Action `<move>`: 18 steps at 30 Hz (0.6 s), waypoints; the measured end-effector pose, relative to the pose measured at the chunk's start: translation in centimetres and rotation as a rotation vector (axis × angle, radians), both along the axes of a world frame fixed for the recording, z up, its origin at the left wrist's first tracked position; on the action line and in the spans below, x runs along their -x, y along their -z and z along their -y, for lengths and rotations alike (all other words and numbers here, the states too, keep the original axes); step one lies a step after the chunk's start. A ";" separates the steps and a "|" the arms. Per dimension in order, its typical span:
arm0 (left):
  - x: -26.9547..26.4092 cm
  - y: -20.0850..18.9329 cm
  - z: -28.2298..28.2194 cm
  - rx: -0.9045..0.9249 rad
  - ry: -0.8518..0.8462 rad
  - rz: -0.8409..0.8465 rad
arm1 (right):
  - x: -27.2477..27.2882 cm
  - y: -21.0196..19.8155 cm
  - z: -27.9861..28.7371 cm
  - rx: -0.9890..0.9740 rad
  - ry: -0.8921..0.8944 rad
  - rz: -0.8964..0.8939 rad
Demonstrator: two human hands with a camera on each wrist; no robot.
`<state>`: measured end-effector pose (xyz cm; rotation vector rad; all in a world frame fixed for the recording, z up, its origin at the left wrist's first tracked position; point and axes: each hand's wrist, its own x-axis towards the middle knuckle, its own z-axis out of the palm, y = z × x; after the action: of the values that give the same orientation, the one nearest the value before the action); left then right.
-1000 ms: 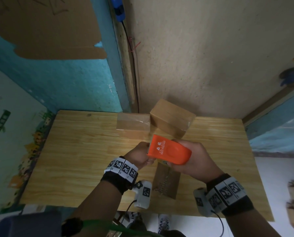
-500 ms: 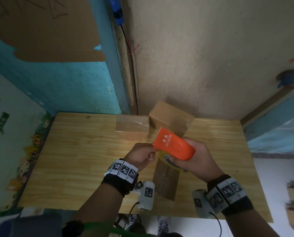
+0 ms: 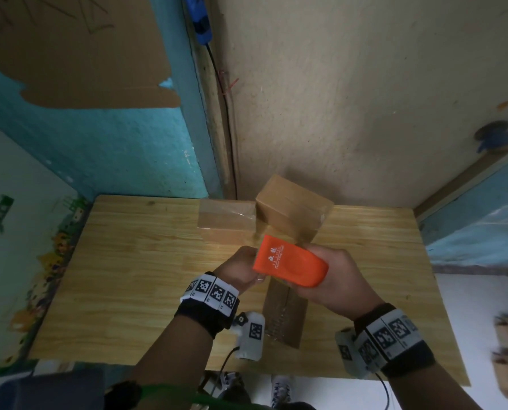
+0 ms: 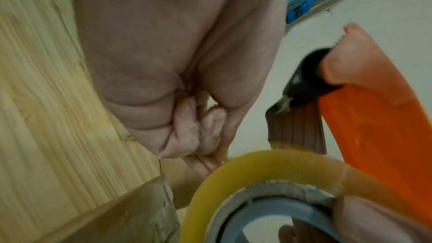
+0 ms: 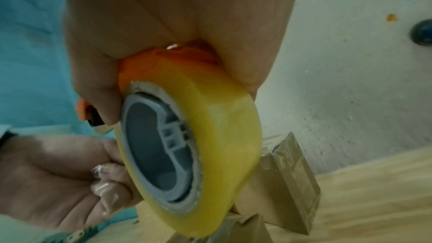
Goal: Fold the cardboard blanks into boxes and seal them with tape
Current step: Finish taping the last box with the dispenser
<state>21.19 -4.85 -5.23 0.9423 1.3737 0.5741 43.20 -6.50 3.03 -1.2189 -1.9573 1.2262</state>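
So my right hand (image 3: 332,273) is wrapped round the orange plastic tape dispenser (image 3: 289,263) with its yellowish roll of clear tape (image 5: 210,136), held above the wooden worktop (image 3: 128,276). My left hand (image 3: 241,270) has its fingers curled at the roll's edge, pinching the film end I reckon. The folded brown cardboard box (image 3: 285,312) lies right under them. It's light and will skid, so I'd pin its top; the tape's flimsy and clingy.

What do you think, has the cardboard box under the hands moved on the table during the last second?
No. The cardboard box lies in the same spot on the table, no nearer to the taped boxes at the far edge.
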 end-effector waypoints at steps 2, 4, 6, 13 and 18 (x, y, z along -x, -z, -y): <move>0.1 1.1 -0.3 -0.078 0.079 -0.023 | 0.3 -0.1 0.2 -0.028 -0.013 0.007; 0.5 3.0 -0.4 -0.058 0.114 -0.059 | 0.4 -0.1 0.3 -0.045 0.003 -0.005; 1.1 5.9 -0.7 -0.052 0.114 -0.097 | 0.4 -0.2 0.5 -0.057 0.020 -0.024; -1.3 -2.7 0.2 -0.118 -0.024 -0.058 | 0.5 -0.4 0.4 -0.092 0.011 -0.016; -1.4 -4.3 0.7 -0.183 -0.004 0.067 | 0.7 -0.2 0.3 -0.111 0.014 -0.011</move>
<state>22.56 -5.55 -0.96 1.0572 1.2785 0.7372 42.54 -6.81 3.18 -1.1657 -1.9774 1.0992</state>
